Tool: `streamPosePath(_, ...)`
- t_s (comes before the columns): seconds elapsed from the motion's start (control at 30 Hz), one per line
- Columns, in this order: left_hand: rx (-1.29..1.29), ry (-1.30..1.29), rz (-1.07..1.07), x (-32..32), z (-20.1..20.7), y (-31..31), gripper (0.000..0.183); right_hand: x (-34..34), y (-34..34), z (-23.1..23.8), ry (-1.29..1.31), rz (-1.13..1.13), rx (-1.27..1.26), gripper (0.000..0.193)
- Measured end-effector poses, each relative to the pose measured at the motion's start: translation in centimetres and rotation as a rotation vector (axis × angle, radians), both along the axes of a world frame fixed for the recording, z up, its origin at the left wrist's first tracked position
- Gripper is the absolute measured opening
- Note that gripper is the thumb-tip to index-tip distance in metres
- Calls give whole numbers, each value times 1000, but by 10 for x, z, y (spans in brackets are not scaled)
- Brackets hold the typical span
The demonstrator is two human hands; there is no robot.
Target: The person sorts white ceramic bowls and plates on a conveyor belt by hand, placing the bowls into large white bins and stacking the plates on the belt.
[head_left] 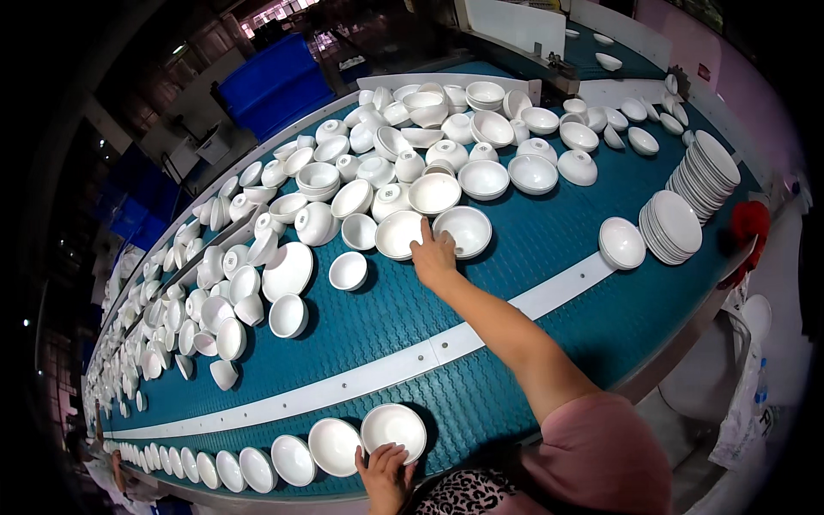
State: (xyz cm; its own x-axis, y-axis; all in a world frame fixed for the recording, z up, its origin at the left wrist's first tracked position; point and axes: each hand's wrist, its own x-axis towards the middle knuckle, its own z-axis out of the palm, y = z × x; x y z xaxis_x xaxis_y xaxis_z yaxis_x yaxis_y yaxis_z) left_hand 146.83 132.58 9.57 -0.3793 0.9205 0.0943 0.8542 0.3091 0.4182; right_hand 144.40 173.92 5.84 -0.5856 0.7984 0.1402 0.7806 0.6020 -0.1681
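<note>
My right hand (435, 259) reaches over the teal conveyor belt, its fingers at the adjoining rims of two white bowls. A finger dips over the rim of the left bowl (398, 233); other fingers lie at the edge of the right bowl (466, 230). Low in the head view, my left hand (385, 477) has its fingers curled over the near rim of another white bowl (394, 429). That bowl stands face up at the right end of a long row of bowls (293, 459) on the near lane. My left thumb is close to the neighbouring bowl (335, 445).
A white divider strip (378, 375) separates the near lane from the wide belt (532, 249). Jumbled bowls (378, 169) crowd the far side and left. Stacked plates (671, 225) stand at the right by a single bowl (621, 243). Another person (112, 472) is at the far left.
</note>
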Motion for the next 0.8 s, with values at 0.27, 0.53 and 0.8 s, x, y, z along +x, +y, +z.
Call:
streamPosePath(0.27, 49, 88, 0, 32, 15, 46, 46, 166, -108, 13, 92, 480, 89, 19)
streamPosePath(0.53, -93, 20, -251, 72, 8, 91, 40, 261, -174, 24, 273, 741, -174, 32)
streamPosePath(0.8, 73, 119, -147, 32, 34, 161, 47, 200, 50, 15, 493, 395, 8, 41)
